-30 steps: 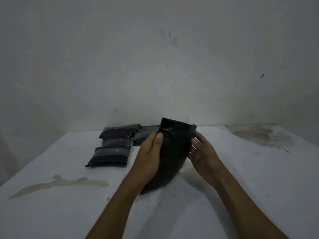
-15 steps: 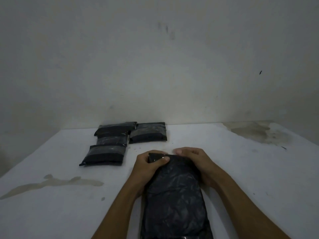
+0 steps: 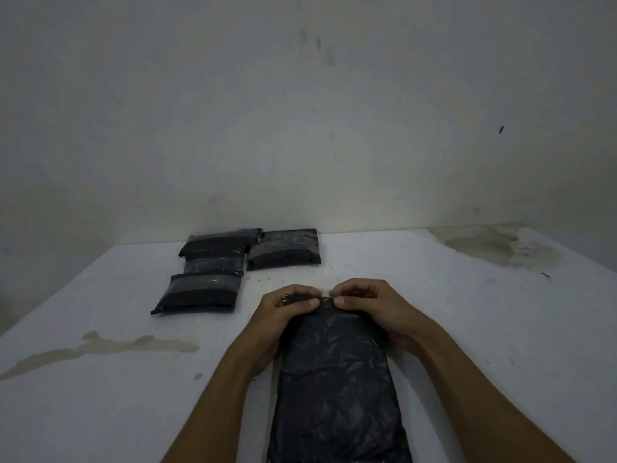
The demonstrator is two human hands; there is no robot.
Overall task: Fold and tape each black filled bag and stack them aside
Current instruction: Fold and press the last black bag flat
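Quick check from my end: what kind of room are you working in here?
Probably a bare, dim back room used for hand packing, not a fitted workshop. A plain stained white table stands against a scuffed blank wall, with only taped black bags set aside and one unsealed black bag under both hands.

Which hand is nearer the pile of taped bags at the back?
Left. The left hand grips the bag's far edge on the side toward the taped bags; the right hand is farther away.

Bag (image 3: 337, 389) — crinkly glossy blk plastic
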